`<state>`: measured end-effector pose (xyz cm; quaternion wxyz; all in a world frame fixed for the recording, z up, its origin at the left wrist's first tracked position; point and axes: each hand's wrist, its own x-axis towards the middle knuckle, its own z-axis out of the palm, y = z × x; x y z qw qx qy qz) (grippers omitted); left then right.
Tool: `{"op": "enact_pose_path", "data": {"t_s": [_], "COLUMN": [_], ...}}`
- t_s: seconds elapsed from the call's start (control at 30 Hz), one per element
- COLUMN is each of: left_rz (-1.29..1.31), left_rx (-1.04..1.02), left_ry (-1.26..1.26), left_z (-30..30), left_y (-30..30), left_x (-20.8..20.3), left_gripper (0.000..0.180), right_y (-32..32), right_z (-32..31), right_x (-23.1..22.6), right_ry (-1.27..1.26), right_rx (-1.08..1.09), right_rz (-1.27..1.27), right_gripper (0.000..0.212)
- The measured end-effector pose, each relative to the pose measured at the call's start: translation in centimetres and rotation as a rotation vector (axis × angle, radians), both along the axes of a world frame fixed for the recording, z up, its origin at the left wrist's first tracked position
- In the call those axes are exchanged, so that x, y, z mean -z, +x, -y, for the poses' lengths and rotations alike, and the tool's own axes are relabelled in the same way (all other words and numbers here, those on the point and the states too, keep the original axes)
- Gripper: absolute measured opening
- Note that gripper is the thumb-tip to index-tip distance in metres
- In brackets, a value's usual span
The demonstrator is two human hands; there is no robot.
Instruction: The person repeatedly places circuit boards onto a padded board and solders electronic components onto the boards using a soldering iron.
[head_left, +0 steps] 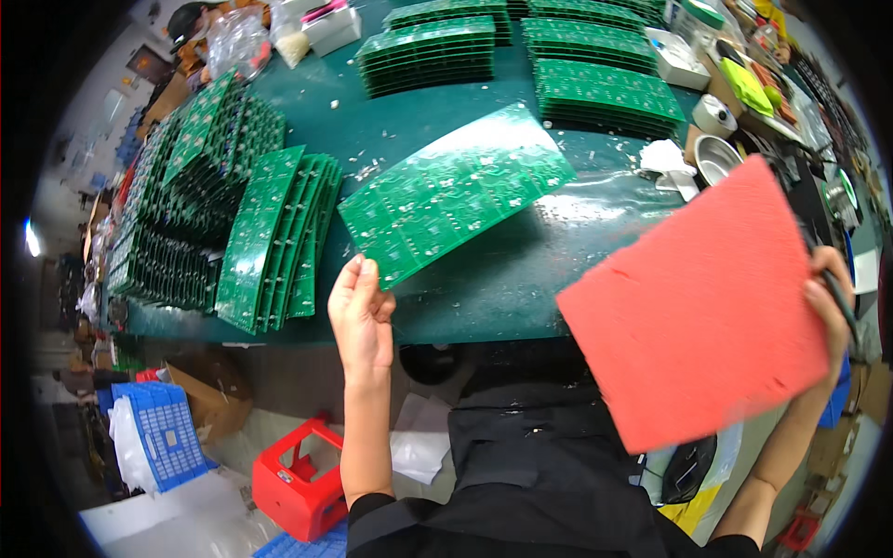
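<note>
A green printed circuit board panel (456,191) is tilted above the table, its near left corner pinched between the thumb and fingers of my left hand (361,302). At the right, my right hand (831,302) grips the edge of a flat red square sheet (698,307), which looks like foam or sponge board. A dark slim object (840,296) shows beside the right fingers; its kind I cannot make out. Left of the held panel, several like panels (279,242) lean on edge, next to a tall stack of boards (191,186).
More board stacks (428,56) (605,93) line the back of the green table (409,321). White scraps lie scattered on it. A metal bowl (716,160) and tape roll (713,116) stand at the right. Below are a red plastic stool (302,484) and a blue crate (163,435).
</note>
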<state>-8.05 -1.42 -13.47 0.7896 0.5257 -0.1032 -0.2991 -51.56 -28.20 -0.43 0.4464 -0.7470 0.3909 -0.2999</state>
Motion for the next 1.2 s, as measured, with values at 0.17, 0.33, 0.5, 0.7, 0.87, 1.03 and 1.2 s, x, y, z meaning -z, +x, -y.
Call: {"op": "enact_pose_path", "data": {"t_s": [0.17,0.33,0.5,0.7,0.87,1.03,1.2], "left_rz": [-0.021,-0.149,-0.138,-0.134,-0.198,-0.133,-0.169], "left_rx": [0.079,0.215,0.301,0.320,0.400,0.408,0.446], "left_ry": [0.041,-0.022,-0.064,-0.077,-0.126,-0.105,-0.047], "left_z": [1.3,2.5,1.8,1.4,1.4,1.3,1.9], "left_y": [-2.3,-5.8,-5.8,-6.1,-6.0,-5.3,-3.8], "left_x": [0.0,-1.1,-0.1,-1.0,-1.5,-3.3,-3.3], "left_gripper": [0.014,0.027,0.030,0.022,0.029,0.032,0.040], "right_y": [4.8,11.6,15.1,14.0,13.2,13.1,14.2], "right_z": [-1.8,-0.7,-1.3,-0.6,-0.5,-0.7,-1.5], "right_x": [-1.3,3.3,5.0,5.8,6.8,6.1,6.1], "right_ry": [-0.033,0.275,0.302,0.109,0.078,0.096,0.406], "right_rx": [0.121,0.072,0.076,0.009,-0.007,-0.054,-0.093], "right_rz": [0.373,0.449,0.419,0.225,0.249,0.123,0.478], "right_gripper": [0.016,0.018,0.018,0.016,0.016,0.021,0.024]}}
